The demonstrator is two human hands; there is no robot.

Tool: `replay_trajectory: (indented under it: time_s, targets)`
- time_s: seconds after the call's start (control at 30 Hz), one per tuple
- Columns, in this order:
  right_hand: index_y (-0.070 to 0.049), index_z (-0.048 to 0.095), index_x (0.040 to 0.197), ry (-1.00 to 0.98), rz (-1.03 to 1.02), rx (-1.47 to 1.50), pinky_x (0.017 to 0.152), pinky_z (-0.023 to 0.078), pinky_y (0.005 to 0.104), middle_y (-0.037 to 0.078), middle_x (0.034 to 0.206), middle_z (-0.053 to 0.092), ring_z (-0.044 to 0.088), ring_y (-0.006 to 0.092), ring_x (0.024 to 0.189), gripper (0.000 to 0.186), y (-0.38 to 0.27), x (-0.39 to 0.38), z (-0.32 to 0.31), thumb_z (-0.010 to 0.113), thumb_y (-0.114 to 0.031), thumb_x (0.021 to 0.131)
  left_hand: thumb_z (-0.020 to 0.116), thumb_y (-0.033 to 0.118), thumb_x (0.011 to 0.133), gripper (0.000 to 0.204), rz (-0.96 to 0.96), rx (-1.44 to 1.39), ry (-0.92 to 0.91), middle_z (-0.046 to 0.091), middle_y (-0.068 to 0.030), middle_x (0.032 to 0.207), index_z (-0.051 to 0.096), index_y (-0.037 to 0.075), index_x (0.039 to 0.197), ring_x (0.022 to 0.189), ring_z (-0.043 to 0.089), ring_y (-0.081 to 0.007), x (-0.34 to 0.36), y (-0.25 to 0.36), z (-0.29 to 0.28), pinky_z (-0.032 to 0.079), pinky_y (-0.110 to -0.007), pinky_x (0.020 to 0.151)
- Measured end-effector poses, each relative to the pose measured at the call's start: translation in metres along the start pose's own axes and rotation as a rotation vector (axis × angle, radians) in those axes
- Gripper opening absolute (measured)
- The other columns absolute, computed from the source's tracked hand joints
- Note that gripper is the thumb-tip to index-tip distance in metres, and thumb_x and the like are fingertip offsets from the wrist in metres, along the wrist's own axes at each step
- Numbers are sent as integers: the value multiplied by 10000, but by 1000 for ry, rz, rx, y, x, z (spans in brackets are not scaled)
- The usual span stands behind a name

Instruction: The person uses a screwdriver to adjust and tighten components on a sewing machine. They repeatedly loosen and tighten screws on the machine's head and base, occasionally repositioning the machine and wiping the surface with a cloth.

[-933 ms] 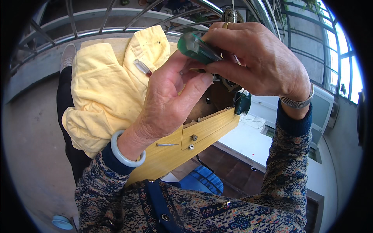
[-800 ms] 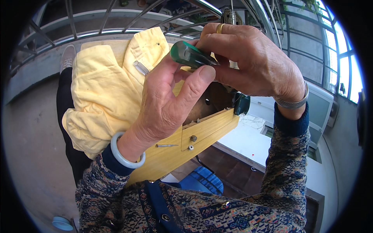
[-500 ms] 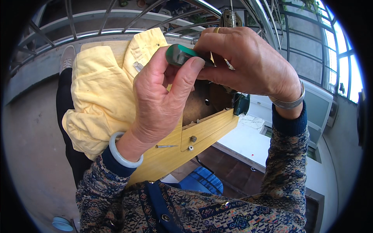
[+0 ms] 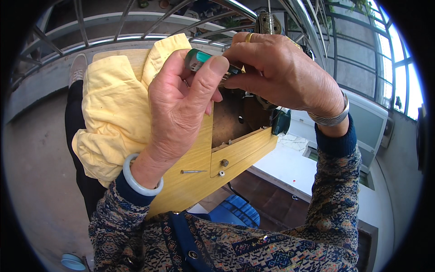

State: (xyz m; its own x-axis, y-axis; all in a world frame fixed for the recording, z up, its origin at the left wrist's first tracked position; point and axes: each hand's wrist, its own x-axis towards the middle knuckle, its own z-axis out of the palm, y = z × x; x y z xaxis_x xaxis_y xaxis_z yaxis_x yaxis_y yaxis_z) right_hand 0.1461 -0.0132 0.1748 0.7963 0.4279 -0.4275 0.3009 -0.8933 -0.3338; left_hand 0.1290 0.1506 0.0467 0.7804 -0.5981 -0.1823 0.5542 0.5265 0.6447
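My left hand (image 4: 179, 97) is closed, its thumb and fingers pinching a glossy green object (image 4: 198, 58) with a rounded end. Its kind is hard to tell. My right hand (image 4: 276, 68) bends over the object's right end, fingers curled and closed; what lies between them is hidden. Small metal parts just under the green object are too covered to name. Both hands are raised above the wooden sewing-machine table (image 4: 190, 190), beside its opening (image 4: 229, 120). Behind my right fingers, the engraved metal end (image 4: 268, 22) of the machine shows.
A yellow cloth (image 4: 113, 104) is heaped on the table's left. A thin metal pin (image 4: 193, 171), a small knob (image 4: 224, 162) and a toothed metal piece (image 4: 221, 173) lie near the front edge. A dark green machine part (image 4: 281, 122) stands right of the opening; metal railings (image 4: 163, 20) run behind.
My left hand has shifted slightly left with the green object, which has turned a little. My right hand has moved slightly left too, still over the object's right end.
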Motion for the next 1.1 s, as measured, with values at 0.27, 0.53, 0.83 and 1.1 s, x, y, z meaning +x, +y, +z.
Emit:
replay_trajectory:
  time_s: [0.27, 0.53, 0.83, 1.1]
  targets:
    - [-20, 666, 1034, -16, 58, -1, 631, 533, 357, 116, 859, 642, 659, 275, 726, 304, -3, 2, 1, 804, -175, 812, 571, 247, 1034, 274, 65, 26, -26, 638, -67, 892, 588, -12, 1125, 740, 609, -101, 3, -2, -1, 473, -211, 606]
    - [-25, 680, 1016, -112, 124, 60, 612, 525, 339, 122, 827, 648, 635, 260, 680, 328, -1, 5, -5, 830, -214, 793, 551, 209, 1043, 238, 133, 47, -84, 615, -46, 921, 574, 4, 1164, 742, 560, -79, 2, -2, 0, 455, -199, 644]
    - [-23, 695, 1023, -173, 167, 116, 605, 522, 320, 87, 840, 656, 623, 210, 670, 349, -1, 4, -7, 837, -250, 798, 553, 256, 1043, 227, 97, 243, -85, 580, -4, 888, 561, 42, 1120, 754, 503, -54, 0, 0, -5, 429, -193, 674]
    - [-11, 695, 1029, -176, 148, 66, 610, 527, 316, 74, 828, 655, 616, 208, 669, 316, -2, 5, -10, 820, -210, 817, 550, 300, 1039, 266, 112, 239, -108, 559, 4, 886, 545, 55, 1145, 753, 492, -54, 1, 1, -4, 423, -192, 674]
